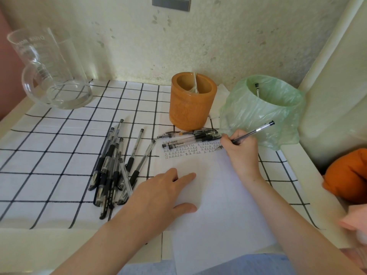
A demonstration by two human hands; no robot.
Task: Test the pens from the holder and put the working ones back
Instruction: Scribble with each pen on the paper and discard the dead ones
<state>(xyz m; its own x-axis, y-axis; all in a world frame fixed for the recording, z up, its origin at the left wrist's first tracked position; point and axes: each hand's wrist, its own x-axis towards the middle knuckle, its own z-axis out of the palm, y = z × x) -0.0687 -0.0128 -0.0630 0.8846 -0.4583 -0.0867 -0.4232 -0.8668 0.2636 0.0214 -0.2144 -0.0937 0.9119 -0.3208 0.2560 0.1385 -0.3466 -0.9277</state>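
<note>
Pens, clear-barrelled with black grips (114, 167), mostly lie heaped on the checked surface (49, 155); I judge testing midway: my right hand (241, 153) fingers grip one, writing on white paper (214, 195); left hand (158, 195) flat, released; orange-brown cylindrical holder (191, 102) nearly empty.

A pale cream table (39, 243) runs up to the wall, and a white cloth with a black grid (59, 147) is spread across most of it. On the cloth, far left, stands a clear glass jug (49, 70). Toward the back sits the orange pen holder (191, 102), with a bin lined in green plastic (264, 110) just beside it on the right. A heap of black pens (115, 167) lies left of centre, and a smaller cluster of pens (190, 137) rests right in front of the holder. A white sheet of paper (214, 215) covers the near right part, with rows of small marks along its top edge.
</note>
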